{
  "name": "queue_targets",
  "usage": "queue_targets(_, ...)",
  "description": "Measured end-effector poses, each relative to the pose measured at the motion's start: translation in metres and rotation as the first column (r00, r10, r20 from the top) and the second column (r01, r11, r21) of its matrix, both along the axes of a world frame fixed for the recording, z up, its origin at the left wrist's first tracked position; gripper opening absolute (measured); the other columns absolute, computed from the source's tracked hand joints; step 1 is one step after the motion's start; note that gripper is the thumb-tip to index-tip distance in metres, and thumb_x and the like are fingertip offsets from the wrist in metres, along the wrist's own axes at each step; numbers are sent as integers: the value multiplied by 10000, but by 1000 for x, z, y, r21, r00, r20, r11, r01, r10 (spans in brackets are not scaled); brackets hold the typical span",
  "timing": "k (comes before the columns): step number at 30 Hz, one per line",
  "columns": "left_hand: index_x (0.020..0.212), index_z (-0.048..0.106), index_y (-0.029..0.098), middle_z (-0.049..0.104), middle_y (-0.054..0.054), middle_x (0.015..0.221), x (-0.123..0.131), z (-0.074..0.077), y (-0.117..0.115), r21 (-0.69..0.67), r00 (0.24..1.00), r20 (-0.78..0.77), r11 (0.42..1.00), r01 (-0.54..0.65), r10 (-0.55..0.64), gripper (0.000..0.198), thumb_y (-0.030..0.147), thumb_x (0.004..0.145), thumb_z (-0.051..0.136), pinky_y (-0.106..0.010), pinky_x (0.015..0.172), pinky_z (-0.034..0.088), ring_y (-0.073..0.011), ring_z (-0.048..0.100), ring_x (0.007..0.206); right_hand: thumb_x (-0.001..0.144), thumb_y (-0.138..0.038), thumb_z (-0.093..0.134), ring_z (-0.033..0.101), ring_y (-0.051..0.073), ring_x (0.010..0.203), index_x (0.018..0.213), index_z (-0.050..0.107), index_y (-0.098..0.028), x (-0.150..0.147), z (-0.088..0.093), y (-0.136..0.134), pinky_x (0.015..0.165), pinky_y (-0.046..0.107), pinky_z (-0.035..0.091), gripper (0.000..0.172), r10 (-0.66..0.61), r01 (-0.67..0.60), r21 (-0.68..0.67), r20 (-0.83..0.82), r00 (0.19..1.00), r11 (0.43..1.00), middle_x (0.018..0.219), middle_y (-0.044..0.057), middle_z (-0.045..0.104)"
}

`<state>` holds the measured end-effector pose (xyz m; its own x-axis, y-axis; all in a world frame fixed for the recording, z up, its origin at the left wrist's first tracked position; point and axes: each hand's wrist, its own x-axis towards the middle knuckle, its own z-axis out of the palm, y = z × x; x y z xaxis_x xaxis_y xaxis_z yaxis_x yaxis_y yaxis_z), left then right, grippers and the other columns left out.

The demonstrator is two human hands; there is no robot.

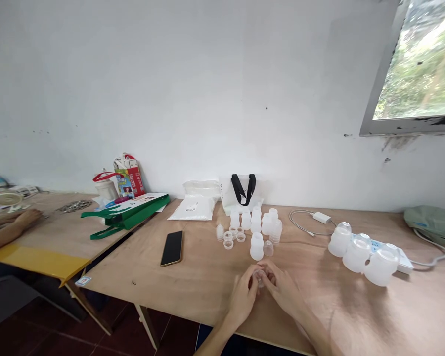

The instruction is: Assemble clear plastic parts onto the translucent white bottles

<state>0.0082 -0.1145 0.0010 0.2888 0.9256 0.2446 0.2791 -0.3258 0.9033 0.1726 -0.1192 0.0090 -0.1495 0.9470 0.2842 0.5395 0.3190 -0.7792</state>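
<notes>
Near the front edge of the wooden table, my left hand (244,292) and my right hand (282,289) meet with fingers closed around a small clear ring-like part (260,278). Its details are partly hidden by my fingers. Just beyond them stands a frosted white bottle (257,246), with a clear dome cap (268,248) beside it on the right. Several translucent rings (228,240) lie behind to the left, next to a stack of ribbed clear pieces (220,232). More frosted bottles (245,220) stand in a group farther back.
Three large capped bottles (357,253) stand at the right before a power strip (405,259). A phone (172,248) lies left. White packets (195,207), a black-handled bag (230,198), a charger (321,217) and a green bag (133,213) are farther back. Another person's hand (29,217) rests far left.
</notes>
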Motion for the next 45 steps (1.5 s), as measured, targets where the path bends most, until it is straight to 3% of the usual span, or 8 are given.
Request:
queue_targets(8, 1435, 515, 260, 702, -60, 982, 0, -11, 3, -102, 981, 173, 989, 109, -90, 542, 589, 1004, 507, -321, 757, 536, -183, 616, 743, 981, -578, 501, 670, 201, 641, 1211, 684, -255, 2, -2, 4, 632, 305, 507, 437, -64, 65, 7, -117, 991, 998, 818, 25, 756)
queue_targets(15, 1193, 542, 256, 654, -6, 884, 1, -20, 6, -132, 985, 172, 991, 18, 5, 390, 593, 997, 522, -288, 740, 509, -161, 585, 726, 985, -581, 534, 593, 165, 635, 1048, 740, -251, -2, 9, -3, 604, 272, 481, 394, 32, -28, 38, -117, 993, 999, 772, 3, 720)
queue_targets(21, 1228, 497, 268, 665, -30, 993, -7, -11, 9, -137, 984, 175, 991, 1, 23, 441, 627, 974, 531, -314, 808, 497, -183, 610, 815, 997, -606, 523, 655, 189, 745, 1363, 656, -275, 1, 19, -8, 495, 223, 467, 510, 174, -207, -111, -252, 952, 972, 923, 44, 738)
queue_targets(26, 1298, 448, 256, 655, -11, 922, -20, 1, 15, -155, 985, 155, 983, 103, -78, 528, 669, 973, 503, -307, 812, 471, -178, 606, 808, 1002, -663, 466, 638, 167, 654, 1379, 669, -273, 3, 15, -6, 499, 247, 525, 580, 165, -234, -166, -347, 923, 958, 885, 44, 715)
queue_targets(32, 1295, 498, 225, 635, 5, 793, -15, 6, 16, -114, 979, 176, 986, 119, -97, 554, 680, 978, 510, -295, 756, 458, -181, 613, 765, 952, -662, 574, 695, 242, 904, 1456, 614, -301, 4, 21, -7, 475, 249, 580, 621, 152, -275, -200, -478, 865, 940, 1136, 103, 716)
queue_targets(38, 1328, 472, 231, 693, -29, 914, -12, 4, 12, -104, 976, 187, 986, 131, -110, 549, 651, 979, 537, -337, 858, 487, -206, 655, 878, 931, -660, 613, 720, 257, 887, 1317, 740, -244, 10, 22, -1, 658, 350, 641, 582, 143, -238, -141, -482, 864, 961, 1007, 92, 783)
queue_targets(41, 1320, 492, 238, 678, -88, 1154, -14, 2, 13, -55, 992, 121, 998, 25, -18, 492, 595, 986, 546, -366, 966, 477, -228, 646, 1038, 911, -689, 618, 733, 305, 1028, 1395, 687, -268, 20, 21, 6, 805, 433, 654, 644, 20, -105, -137, -512, 859, 985, 1228, 103, 765)
queue_targets(45, 1426, 421, 220, 514, -161, 1492, -6, 1, 26, -11, 984, 69, 987, -161, 161, 547, 493, 974, 562, -448, 1182, 351, -298, 473, 1409, 906, -697, 625, 598, 338, 1352, 1557, 491, -348, 31, 19, 9, 1071, 499, 552, 750, -107, 42, -136, -523, 845, 990, 1571, 47, 547)
